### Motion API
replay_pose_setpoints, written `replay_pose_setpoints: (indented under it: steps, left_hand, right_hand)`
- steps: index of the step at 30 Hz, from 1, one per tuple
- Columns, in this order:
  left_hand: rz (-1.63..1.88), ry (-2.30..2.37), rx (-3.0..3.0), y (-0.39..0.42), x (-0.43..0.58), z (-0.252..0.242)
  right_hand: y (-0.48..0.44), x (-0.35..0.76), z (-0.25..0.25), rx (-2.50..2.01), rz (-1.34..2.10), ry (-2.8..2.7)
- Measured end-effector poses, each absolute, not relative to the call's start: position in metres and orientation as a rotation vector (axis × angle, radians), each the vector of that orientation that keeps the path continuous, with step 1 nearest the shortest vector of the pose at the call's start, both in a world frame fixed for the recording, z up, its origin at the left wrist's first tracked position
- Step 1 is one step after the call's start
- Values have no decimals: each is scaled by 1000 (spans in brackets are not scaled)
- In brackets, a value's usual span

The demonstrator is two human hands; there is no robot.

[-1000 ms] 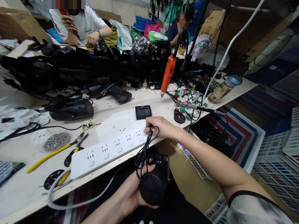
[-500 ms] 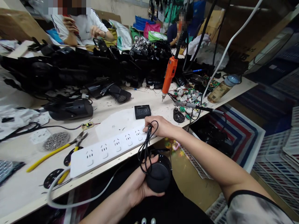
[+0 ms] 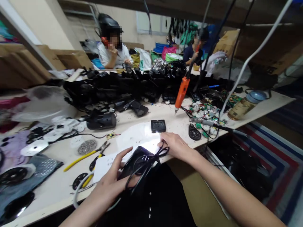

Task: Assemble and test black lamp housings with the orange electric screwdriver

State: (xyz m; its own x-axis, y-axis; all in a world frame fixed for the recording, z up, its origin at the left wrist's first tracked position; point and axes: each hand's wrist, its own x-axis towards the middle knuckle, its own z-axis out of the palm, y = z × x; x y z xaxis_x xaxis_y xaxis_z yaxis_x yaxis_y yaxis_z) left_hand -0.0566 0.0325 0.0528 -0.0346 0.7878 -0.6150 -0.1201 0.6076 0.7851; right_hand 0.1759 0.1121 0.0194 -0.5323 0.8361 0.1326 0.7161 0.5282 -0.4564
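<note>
My left hand (image 3: pixel 118 176) is closed around a black device (image 3: pixel 136 162) with a glossy dark face, tilted above the table's front edge. A bundled black cord (image 3: pixel 163 152) runs from it across to my right hand (image 3: pixel 174 143). The fingers of that hand are pressed together on the cord, beside the right end of the white power strip (image 3: pixel 101 168). The device covers much of the strip, and the plug is hidden by my fingers. A bright patch of light falls on the white sheet (image 3: pixel 132 135) beyond. Just past my right fingertips lies a small black rectangular part (image 3: pixel 158 126).
An orange electric screwdriver (image 3: pixel 182 94) hangs over the table (image 3: pixel 170 113). Yellow-handled pliers (image 3: pixel 82 159) lie left, near a metal scouring ball (image 3: pixel 87 147). A soldering iron (image 3: pixel 208 122), circuit boards (image 3: pixel 205 110) and a bottle (image 3: pixel 245 105) are right. Two people sit across.
My left hand has raised the device and turned it, so a glossy face shows instead of its round dark end. A bright glow has appeared on the table. The view has swung left.
</note>
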Motion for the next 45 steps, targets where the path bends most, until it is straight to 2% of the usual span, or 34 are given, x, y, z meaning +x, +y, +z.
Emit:
replay_pose_setpoints:
  steps: [3, 10, 13, 18, 21, 26, 32, 37, 41, 45]
  left_hand:
    - [875, 1608, 888, 38, -65, 65]
    - [1262, 1261, 411, 73, -66, 47]
    - [1307, 1238, 419, 80, -64, 41]
    - [1645, 1653, 894, 85, -75, 47]
    - [1746, 1422, 638, 90, -95, 54]
    - [1699, 1142, 135, 90, -115, 69]
    - [1368, 991, 91, 83, -100, 68]
    - [1278, 866, 114, 86, -92, 57]
    - [1284, 875, 89, 85, -89, 50]
    - [1266, 887, 85, 78, -80, 43]
  right_hand:
    - [107, 172, 17, -1344, 458, -2461]
    - [103, 166, 17, -1476, 356, -2527]
    - [105, 167, 17, -1521, 418, -2540]
    - [109, 171, 8, -1563, 537, -2544]
    - [109, 174, 4, -1498, 561, -2513]
    - [107, 173, 9, -1415, 628, -2424]
    - [103, 175, -1, -1376, 719, -2335]
    - [100, 189, -22, -1346, 724, -2278]
    - [107, 187, 15, -1348, 735, -2410]
    - [108, 152, 75, -1149, 243, -2274]
